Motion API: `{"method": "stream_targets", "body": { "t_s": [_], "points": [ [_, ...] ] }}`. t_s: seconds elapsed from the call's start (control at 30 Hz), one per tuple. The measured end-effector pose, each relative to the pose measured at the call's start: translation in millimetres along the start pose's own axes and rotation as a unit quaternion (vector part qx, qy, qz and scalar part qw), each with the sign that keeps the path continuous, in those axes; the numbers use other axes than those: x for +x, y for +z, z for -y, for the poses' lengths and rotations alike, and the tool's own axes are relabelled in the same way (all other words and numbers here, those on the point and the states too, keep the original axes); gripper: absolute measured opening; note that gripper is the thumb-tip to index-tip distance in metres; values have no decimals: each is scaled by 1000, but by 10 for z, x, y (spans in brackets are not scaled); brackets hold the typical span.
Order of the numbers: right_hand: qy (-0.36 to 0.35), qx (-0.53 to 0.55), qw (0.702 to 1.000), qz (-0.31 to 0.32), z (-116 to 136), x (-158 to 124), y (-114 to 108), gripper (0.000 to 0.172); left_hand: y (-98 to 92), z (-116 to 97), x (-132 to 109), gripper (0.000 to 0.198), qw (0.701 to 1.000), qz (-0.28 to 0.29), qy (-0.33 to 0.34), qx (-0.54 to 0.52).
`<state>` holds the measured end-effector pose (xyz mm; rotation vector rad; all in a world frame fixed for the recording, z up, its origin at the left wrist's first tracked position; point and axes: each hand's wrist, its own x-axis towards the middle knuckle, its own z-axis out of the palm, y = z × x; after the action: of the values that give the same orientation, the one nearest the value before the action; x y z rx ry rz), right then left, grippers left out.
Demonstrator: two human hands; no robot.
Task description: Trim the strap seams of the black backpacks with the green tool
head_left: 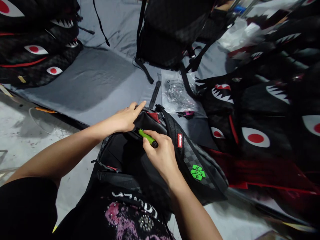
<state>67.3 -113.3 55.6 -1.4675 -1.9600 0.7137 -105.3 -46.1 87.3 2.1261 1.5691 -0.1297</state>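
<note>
The lone head-worn camera looks forward and down (from close above) at the backpack (136,153).

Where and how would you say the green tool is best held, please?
Probably by its green barrel, from the side of the right hand, which holds it there: it is slim and straight, its black end slants back that way, and its other end points at the black backpack.

left: stacked bags (37,50) | centre: clear plastic pouch (176,93) | right: fanged bags (257,116) | grey cloth (97,73)
</note>
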Motion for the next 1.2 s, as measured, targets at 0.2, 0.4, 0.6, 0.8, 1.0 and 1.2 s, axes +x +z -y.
{"method": "stream_targets", "body": {
  "t_s": [0.2,0.4,0.6,0.8,1.0,1.2],
  "points": [
    [-2,73,997,30,-58,18,2,25,14,14,10,101,1000,-9,-2,-1],
    [-7,74,997,36,-131,45,-17,26,35,48,19,101,1000,-8,4,-5],
    [4,82,996,30,-66,64,13,24,90,114,33,99,999,-28,27,-5],
    [4,192,980,42,-138,56,-491,20,142,192,55,95,999,-37,34,-13],
    [29,-114,979,-169,-916,437,-1291,31,139,153,51,95,999,-29,22,-22],
    [102,-368,923,53,-1738,1040,-1156,21,128,98,41,96,999,-25,9,-43]
  ]
}}
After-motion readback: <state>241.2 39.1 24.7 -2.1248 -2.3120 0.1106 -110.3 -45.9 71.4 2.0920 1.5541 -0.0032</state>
